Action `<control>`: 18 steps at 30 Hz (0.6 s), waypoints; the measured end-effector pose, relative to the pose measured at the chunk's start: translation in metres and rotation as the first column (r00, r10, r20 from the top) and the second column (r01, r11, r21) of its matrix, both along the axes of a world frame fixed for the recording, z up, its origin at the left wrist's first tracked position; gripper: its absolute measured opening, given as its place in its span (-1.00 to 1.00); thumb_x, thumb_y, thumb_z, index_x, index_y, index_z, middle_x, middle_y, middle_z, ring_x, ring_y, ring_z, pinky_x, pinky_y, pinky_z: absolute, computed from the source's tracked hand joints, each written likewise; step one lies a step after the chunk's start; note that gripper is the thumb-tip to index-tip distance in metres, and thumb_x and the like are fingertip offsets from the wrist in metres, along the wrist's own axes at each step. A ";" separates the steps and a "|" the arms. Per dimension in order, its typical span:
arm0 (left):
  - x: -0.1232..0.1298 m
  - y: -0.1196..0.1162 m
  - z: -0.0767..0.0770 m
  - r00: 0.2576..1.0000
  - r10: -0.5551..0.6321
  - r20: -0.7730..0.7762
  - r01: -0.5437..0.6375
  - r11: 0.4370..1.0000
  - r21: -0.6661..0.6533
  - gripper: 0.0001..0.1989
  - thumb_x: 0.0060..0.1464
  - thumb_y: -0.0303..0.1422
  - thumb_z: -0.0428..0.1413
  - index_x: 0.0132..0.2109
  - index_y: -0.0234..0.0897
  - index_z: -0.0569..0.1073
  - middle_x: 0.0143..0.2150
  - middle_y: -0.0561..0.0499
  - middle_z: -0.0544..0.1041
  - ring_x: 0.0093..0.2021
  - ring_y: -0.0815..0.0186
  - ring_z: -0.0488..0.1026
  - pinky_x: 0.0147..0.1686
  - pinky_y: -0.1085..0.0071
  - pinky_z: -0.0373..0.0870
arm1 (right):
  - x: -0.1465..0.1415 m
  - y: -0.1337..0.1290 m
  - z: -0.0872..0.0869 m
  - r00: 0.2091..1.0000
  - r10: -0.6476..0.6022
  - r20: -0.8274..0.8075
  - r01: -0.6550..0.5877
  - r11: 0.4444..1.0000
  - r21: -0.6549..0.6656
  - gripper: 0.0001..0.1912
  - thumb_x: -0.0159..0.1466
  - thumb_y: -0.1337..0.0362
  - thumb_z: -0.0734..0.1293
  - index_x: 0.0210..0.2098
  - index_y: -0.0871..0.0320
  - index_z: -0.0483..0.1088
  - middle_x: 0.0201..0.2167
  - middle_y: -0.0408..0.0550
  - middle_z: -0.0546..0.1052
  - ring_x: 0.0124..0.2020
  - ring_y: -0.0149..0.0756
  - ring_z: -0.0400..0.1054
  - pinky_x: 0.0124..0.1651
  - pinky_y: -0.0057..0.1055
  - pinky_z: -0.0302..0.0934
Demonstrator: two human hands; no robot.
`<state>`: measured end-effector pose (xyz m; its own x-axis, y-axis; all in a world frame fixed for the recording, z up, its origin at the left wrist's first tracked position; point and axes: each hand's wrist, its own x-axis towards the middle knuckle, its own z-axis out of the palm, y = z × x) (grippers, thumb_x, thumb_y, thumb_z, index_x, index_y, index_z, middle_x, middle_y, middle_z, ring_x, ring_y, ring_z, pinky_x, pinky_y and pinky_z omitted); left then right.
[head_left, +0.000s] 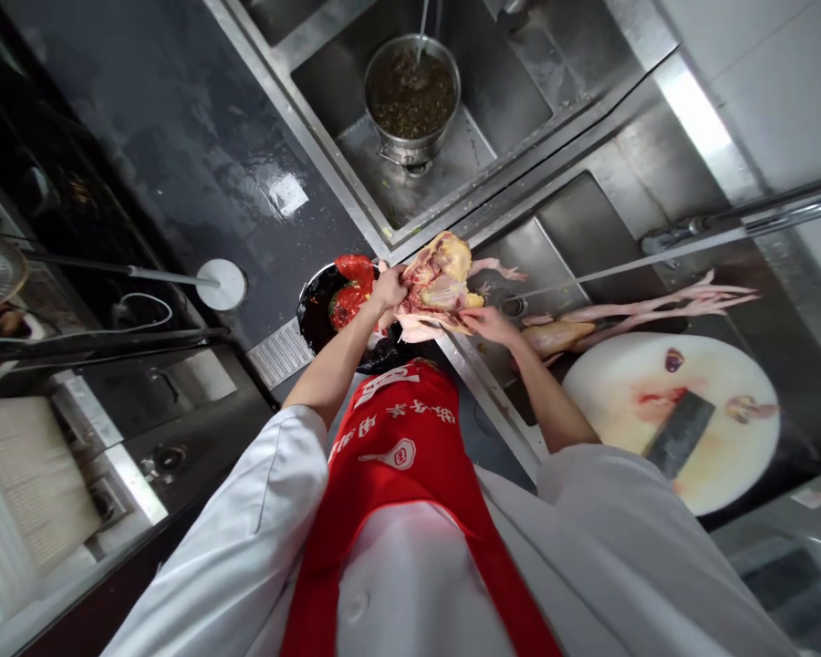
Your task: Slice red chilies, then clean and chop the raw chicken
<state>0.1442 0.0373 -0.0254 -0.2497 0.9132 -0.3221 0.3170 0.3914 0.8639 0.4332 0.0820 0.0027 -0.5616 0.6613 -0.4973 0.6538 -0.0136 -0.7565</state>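
Observation:
A raw, opened chicken (441, 278) with yellow fat and a dangling foot hangs between my hands over the sink's edge. My left hand (389, 290) is closed on its left side, above a black bin (309, 315). On the right, my right hand (489, 324) pinches the lower edge of the same chicken. Red plastic and other scraps (348, 297) lie in the bin beneath my left hand. Close to my right wrist, another raw chicken (561, 336) rests in the sink, its long legs stretched to the right.
A round white cutting board (732, 438) bears a cleaver (680, 431) and small organ pieces. Water runs into a metal pot (417, 137) in the far sink (520, 137). A metal pipe (794, 214) crosses at right. Wet dark floor (198, 155) lies left of the sinks.

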 end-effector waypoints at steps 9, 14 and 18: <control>0.097 -0.094 0.049 0.965 0.249 0.082 -0.233 0.957 -0.171 -0.87 0.18 -0.29 0.19 -0.28 -0.24 0.44 -0.27 -0.08 0.57 -0.20 0.20 0.56 -0.10 0.26 0.55 | -0.013 -0.028 -0.030 0.951 -0.166 -0.260 0.081 0.948 -0.309 -0.53 0.04 -0.11 0.46 -0.37 0.22 0.53 -0.45 -0.13 0.54 -0.44 -0.40 0.32 -0.39 -0.50 0.16; 0.137 -0.103 0.024 0.758 0.567 0.322 -0.357 0.774 -0.523 -0.73 0.22 -0.18 0.21 -0.26 -0.25 0.34 -0.39 0.00 0.55 -0.47 0.31 0.57 -0.52 0.45 0.48 | -0.024 -0.039 -0.033 0.961 -0.113 -0.251 0.061 0.976 -0.209 -0.59 0.04 -0.07 0.42 -0.57 0.17 0.37 -0.60 -0.22 0.35 -0.51 -0.43 0.21 -0.45 -0.51 0.04; 0.137 -0.087 0.008 0.761 0.569 0.312 -0.430 0.802 -0.415 -0.81 0.21 -0.32 0.22 -0.20 -0.26 0.35 -0.45 0.07 0.54 -0.51 0.34 0.56 -0.54 0.49 0.47 | -0.027 -0.040 -0.040 0.978 -0.092 -0.186 0.065 0.987 -0.146 -0.69 0.08 0.02 0.40 -0.49 0.18 0.48 -0.57 -0.18 0.45 -0.49 -0.39 0.29 -0.45 -0.51 0.08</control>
